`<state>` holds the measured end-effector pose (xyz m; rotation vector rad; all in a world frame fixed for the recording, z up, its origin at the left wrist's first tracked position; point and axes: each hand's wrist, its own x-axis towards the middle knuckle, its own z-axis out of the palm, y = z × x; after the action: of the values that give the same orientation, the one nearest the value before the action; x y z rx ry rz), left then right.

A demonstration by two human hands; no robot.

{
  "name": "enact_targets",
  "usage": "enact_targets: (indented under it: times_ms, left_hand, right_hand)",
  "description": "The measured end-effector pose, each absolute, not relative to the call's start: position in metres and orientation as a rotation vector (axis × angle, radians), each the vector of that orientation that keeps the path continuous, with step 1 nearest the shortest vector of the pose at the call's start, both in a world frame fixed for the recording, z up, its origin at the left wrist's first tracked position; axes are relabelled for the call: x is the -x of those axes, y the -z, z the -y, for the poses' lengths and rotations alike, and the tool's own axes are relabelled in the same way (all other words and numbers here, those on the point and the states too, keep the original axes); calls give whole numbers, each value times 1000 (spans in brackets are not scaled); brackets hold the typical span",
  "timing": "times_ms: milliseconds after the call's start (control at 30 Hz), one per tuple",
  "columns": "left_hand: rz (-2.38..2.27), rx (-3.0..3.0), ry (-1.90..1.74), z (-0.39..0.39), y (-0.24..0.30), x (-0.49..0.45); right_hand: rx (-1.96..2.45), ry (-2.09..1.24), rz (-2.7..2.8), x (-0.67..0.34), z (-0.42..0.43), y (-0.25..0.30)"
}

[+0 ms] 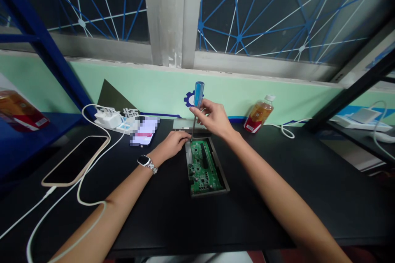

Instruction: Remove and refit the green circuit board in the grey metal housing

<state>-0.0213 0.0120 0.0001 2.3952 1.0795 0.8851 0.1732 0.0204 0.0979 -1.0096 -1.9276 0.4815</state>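
In my right hand is a screwdriver with a clear blue handle, gripped low on the handle and held nearly upright. Its thin shaft runs down to the far left corner of a green circuit board. The board sits inside a shallow metal case on the black desk. My left hand, with a watch on the wrist, has its fingertips pinched together beside the screwdriver's tip, at that corner. What lies between those fingertips is too small to tell. A flat metal piece lies just behind the case.
Left on the desk are a phone with white cables, a power strip with a charger, and a lit phone. A drink bottle stands at the back right, near another white cable.
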Motion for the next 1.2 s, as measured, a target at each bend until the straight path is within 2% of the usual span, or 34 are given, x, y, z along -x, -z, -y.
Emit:
enact_targets:
  times_ms: [367,567,867,1200]
  left_hand:
    - [-1049,-2402,-861,-9,-6,20]
    - [-946,-2083,-1032,-7,-7,13]
    - [-873,-1864,-1137,-9,-1,8]
    - [-972,-1860,-1207,-6,-6,6]
  right_hand:
    - [834,-898,1950,-178,-25,-96]
    - [805,-1107,1889,-181,-28,-99]
    - [920,-1059,1885,-179,-26,-90]
    - [911,-1216,1849,-182,-27,-90]
